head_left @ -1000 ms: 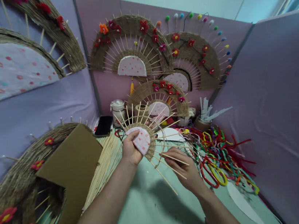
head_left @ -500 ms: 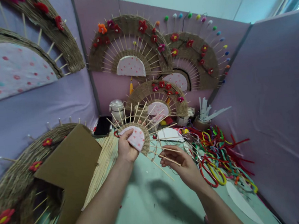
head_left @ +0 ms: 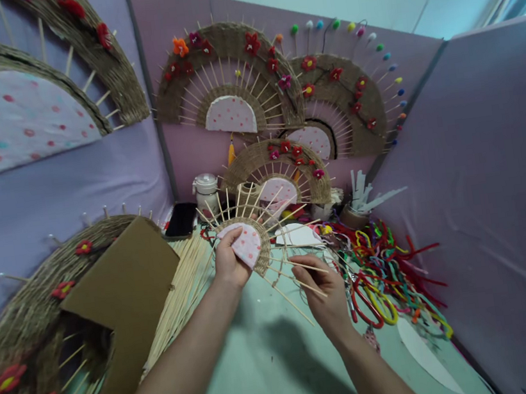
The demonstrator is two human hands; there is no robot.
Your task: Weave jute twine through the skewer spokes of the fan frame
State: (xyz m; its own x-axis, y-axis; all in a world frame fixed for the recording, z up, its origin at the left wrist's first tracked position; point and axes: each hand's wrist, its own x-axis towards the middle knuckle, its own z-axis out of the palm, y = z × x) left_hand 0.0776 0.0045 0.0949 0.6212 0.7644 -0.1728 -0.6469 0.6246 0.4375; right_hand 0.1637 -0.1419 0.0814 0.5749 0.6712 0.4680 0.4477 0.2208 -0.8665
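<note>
My left hand grips a small half-round woven fan by its pink spotted fabric centre, thumb on the front and the other fingers behind. A woven band of brown cord edges the fabric, and thin wooden sticks radiate outward from it. Further out, a thin strand of cord runs across the sticks. At the fan's lower right, my right hand is closed, its fingertips pinching the cord among the stick ends. Part of that pinch is hidden by the sticks.
Colourful pipe cleaners and red-handled scissors lie at the right. Loose sticks and brown cardboard lie at the left. Behind stand a glass jar, a phone and larger woven fans against the partition.
Both hands and the fan have shifted slightly right and the fan a little lower at its right side. The right fingers have drawn closer together near the stick ends.
</note>
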